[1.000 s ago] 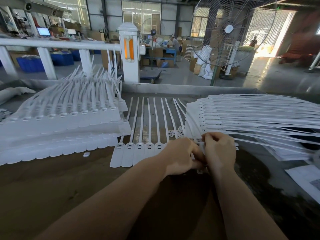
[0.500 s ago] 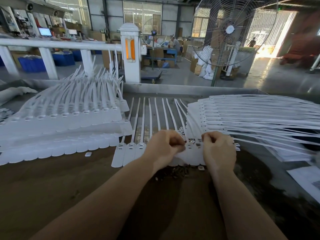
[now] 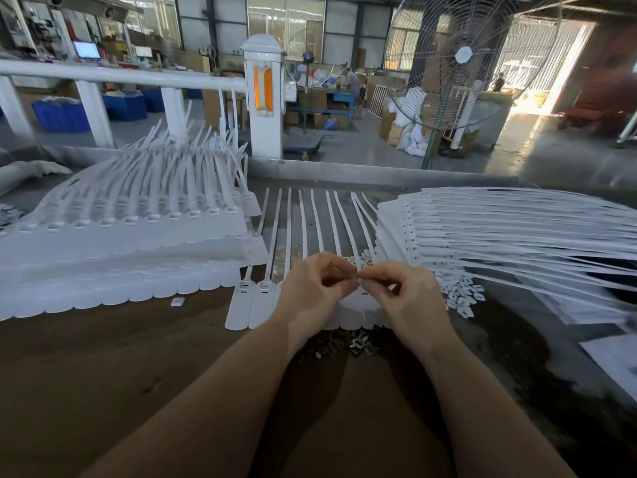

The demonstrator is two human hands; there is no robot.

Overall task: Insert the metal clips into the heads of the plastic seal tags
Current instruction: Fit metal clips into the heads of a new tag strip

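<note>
A row of white plastic seal tags [image 3: 255, 305] lies flat on the bench, heads toward me and straps running away. My left hand [image 3: 310, 294] and my right hand [image 3: 410, 298] hover over the middle of that row with fingers curled. Their fingertips meet and pinch a small piece, apparently a metal clip [image 3: 358, 278], too small to make out clearly. A dark pile of metal clips [image 3: 348, 345] sits just below the tag row, between my wrists. Both hands hide the heads of the middle tags.
A tall stack of white tags [image 3: 138, 232] fills the left of the bench, another stack [image 3: 499, 232] the right. Small white plastic caps [image 3: 462, 294] lie heaped beside my right hand, and one loose cap [image 3: 177, 301] at left. Papers [image 3: 617, 360] lie at right. A raised metal rim [image 3: 344, 170] bounds the bench.
Both hands have lifted slightly off the tag heads and drawn together, so the fingertips now meet above the row. The clip pile below is more exposed.
</note>
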